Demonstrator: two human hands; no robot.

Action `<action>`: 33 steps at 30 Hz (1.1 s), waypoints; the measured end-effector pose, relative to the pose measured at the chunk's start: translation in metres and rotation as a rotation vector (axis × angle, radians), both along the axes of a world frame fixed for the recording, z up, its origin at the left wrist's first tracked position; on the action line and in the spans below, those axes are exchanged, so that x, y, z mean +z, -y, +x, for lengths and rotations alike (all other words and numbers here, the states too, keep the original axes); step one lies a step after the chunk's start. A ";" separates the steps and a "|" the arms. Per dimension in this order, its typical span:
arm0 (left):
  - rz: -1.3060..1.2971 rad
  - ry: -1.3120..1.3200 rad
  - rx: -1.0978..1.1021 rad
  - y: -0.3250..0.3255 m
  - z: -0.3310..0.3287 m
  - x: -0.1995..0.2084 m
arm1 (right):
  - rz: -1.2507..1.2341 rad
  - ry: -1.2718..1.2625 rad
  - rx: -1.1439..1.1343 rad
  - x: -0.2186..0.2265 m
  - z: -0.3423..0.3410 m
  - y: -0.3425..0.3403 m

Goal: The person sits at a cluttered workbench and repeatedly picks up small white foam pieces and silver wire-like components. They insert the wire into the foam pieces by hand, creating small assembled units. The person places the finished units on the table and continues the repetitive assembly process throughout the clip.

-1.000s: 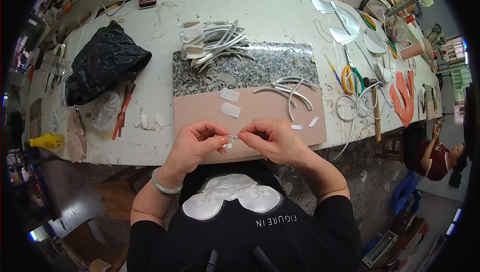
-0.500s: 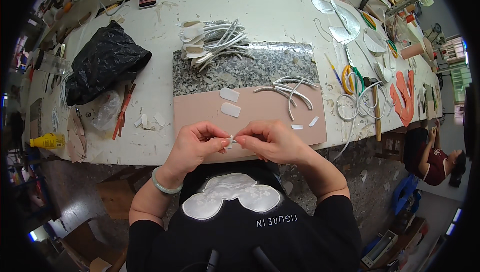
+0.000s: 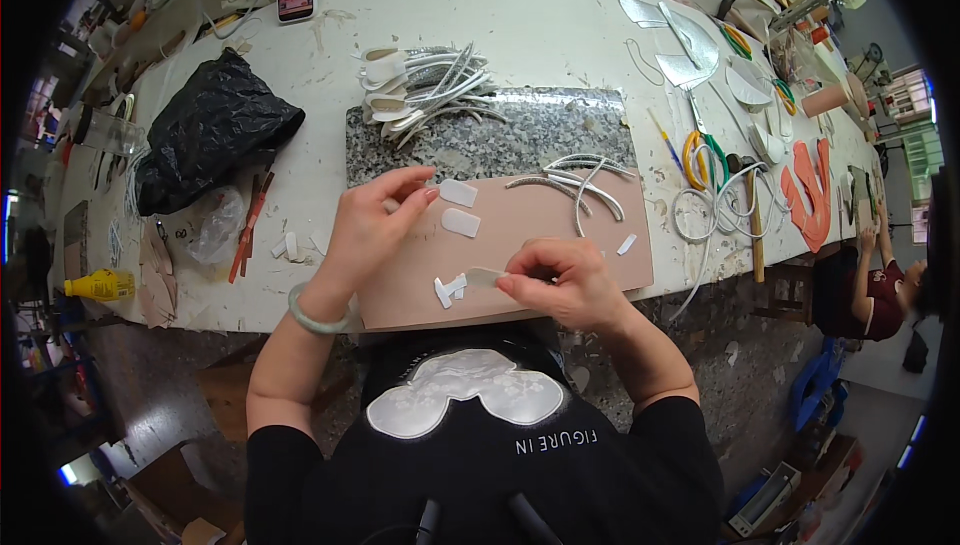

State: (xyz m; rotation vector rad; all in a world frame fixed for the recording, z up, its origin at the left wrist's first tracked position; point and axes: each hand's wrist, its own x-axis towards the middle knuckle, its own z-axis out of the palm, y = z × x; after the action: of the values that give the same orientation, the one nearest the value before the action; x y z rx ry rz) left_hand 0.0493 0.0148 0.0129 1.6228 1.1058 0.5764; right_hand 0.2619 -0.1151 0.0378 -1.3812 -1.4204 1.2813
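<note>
My left hand [image 3: 372, 225] reaches over the pink-beige board [image 3: 400, 310], thumb and forefinger slightly apart at the edge of a white round-ended tab [image 3: 458, 194]. A second white tab [image 3: 460, 223] lies just below that one. Between the thumb and fingers of my right hand [image 3: 565, 283] is a thin pale strip [image 3: 486, 276], its free end pointing left. Small white strips [image 3: 446, 292] lie on the board by its tip. Curved silver and white cords [image 3: 590, 185] rest beyond my right hand, and a small white piece [image 3: 627, 244] lies beside it.
A bundle of tabbed cords [image 3: 425, 85] sits on the speckled stone slab [image 3: 560, 125]. To the left are a black plastic bag [image 3: 215, 130] and a yellow bottle [image 3: 100, 285]. Scissors [image 3: 697, 160], coiled white cord [image 3: 695, 215] and a hammer [image 3: 756, 235] lie right. Another person [image 3: 880, 295] sits at far right.
My hands have parted from over the board's near edge. The left has moved up to the white tabs; the right has shifted slightly right with the pale strip. Small white strips now show on the board.
</note>
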 end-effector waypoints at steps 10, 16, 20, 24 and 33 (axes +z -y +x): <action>0.730 -0.188 -0.361 -0.017 0.021 -0.034 | -0.283 -0.299 -0.021 -0.016 0.018 0.002; -0.335 0.367 -0.041 0.012 0.006 -0.001 | -0.241 -0.346 0.023 -0.008 0.013 -0.001; -0.482 0.538 -0.046 0.031 -0.009 -0.002 | -0.200 -0.463 -0.004 -0.002 0.003 0.001; -0.506 0.534 0.078 0.050 -0.007 0.004 | -0.122 -0.365 0.034 -0.003 -0.004 -0.001; -0.517 0.620 -0.039 0.061 -0.012 0.010 | -0.166 -0.304 -0.040 -0.003 -0.010 -0.006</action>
State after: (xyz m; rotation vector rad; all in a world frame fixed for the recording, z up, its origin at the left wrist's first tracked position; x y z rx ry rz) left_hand 0.0370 -0.0464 0.0229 0.9200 0.6769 0.6441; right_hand 0.2522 -0.1089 0.0348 -1.2499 -1.0964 1.5372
